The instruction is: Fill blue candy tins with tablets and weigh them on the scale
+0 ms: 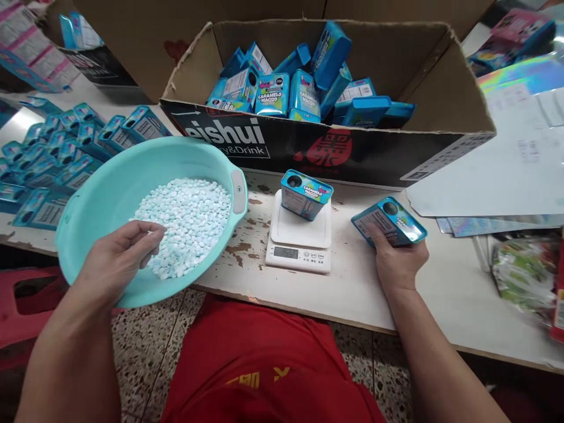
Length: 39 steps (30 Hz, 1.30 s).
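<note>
My left hand [127,249] hovers over a turquoise basin [101,176], its thumb and fingers pinched together; what they hold, if anything, I cannot make out. Small pale candies [189,223] lie heaped in the basin. On the right, my right hand [399,258] grips a blue candy tin [390,220] labelled "Caramelo", tilted, with a dark round opening in its top. Between the hands, another blue tin [304,202] stands on the platform of a white digital scale [299,232]; its top also has a dark round opening.
Behind the scale is a large cardboard box [370,144] with several blue tins jumbled inside. Rows of blue tins [57,147] stand at the left. Paper sheets [506,158] and plastic packets [522,273] lie on the right. The table's front edge [352,320] runs past my lap.
</note>
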Each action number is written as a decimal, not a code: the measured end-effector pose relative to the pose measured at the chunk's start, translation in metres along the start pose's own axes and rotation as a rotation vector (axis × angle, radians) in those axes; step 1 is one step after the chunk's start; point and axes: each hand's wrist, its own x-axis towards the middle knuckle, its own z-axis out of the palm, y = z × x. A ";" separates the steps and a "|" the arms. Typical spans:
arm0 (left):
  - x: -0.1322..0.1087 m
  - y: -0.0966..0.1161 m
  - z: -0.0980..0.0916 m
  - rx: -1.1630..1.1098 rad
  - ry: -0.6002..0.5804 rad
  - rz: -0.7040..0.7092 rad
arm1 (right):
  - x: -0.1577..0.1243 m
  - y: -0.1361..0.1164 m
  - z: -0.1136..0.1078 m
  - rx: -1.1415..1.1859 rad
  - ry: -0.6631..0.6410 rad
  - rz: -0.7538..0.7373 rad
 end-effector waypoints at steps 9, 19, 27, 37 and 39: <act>-0.002 0.020 0.007 0.279 0.049 -0.048 | -0.001 -0.003 -0.003 -0.070 -0.015 0.023; -0.003 0.026 0.007 0.420 0.075 -0.127 | -0.002 -0.005 -0.006 -0.118 -0.016 0.044; 0.001 0.012 0.007 0.372 0.081 -0.036 | -0.002 -0.003 -0.006 -0.134 -0.055 0.006; 0.014 0.112 0.042 0.272 -0.061 0.731 | 0.002 -0.006 -0.002 -0.120 -0.049 0.147; 0.020 0.137 0.076 0.352 -0.309 0.940 | 0.003 -0.008 -0.005 -0.144 -0.053 0.136</act>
